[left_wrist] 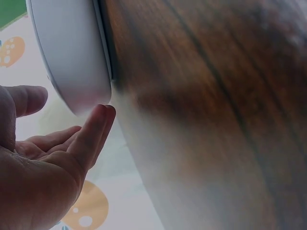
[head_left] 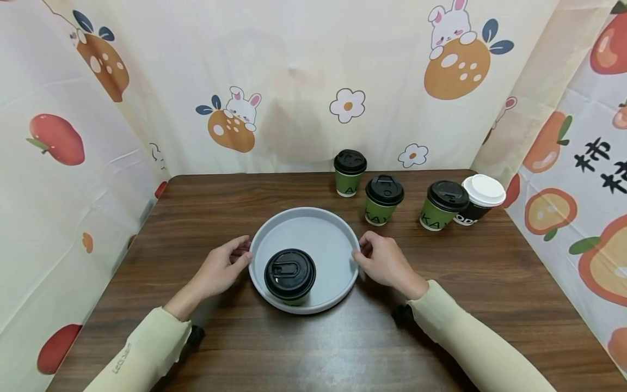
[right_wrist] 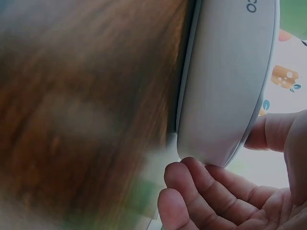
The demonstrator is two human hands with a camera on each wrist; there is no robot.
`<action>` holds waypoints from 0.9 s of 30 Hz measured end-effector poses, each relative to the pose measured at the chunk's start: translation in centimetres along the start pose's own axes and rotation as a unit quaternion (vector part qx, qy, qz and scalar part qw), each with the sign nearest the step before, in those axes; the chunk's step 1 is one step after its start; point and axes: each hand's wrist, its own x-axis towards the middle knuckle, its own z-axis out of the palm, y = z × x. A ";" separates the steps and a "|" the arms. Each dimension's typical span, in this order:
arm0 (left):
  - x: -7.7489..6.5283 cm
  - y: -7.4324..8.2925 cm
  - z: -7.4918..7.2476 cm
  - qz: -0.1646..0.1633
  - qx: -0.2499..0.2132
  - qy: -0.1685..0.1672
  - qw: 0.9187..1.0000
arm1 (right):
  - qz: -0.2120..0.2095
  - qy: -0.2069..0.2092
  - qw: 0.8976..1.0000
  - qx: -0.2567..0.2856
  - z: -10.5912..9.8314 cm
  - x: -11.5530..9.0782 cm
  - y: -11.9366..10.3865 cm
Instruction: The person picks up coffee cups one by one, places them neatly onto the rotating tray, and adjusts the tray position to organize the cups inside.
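Note:
A round light grey tray rests on the wooden table, holding a green paper cup with a black lid at its front left. At the tray's left side is my left hand; in the left wrist view its fingertips are right at the tray's edge, and the thumb stands apart from the wall. My right hand pinches the opposite rim. In the right wrist view that thumb lies at the rim and the fingers curl against the lower side of the tray wall.
Behind the tray to the right stand green cups with black lids: a back one, a middle one and a right one. Beside the last is a black cup with a white lid. Printed curtains border the table.

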 end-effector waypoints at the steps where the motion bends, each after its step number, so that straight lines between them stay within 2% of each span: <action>1: 0.0 0.0 0.0 0.001 0.000 0.000 1.000 | 0.002 -0.002 1.000 -0.001 0.0 -0.1 0.0; 10: -0.5 0.0 -0.1 0.010 0.008 0.019 1.000 | 0.012 -0.013 1.000 -0.018 -0.2 -0.8 -0.4; 17: -0.8 -0.2 -0.1 0.017 0.039 0.026 0.999 | 0.010 -0.012 1.000 -0.022 0.0 -1.2 -0.5; 22: -0.9 0.0 -0.1 0.016 0.035 0.022 0.999 | 0.006 -0.006 0.999 -0.035 0.1 -1.5 -0.6; 27: -0.9 0.2 -0.2 0.027 0.035 0.031 0.999 | 0.006 -0.008 0.999 -0.050 0.1 -1.8 -0.8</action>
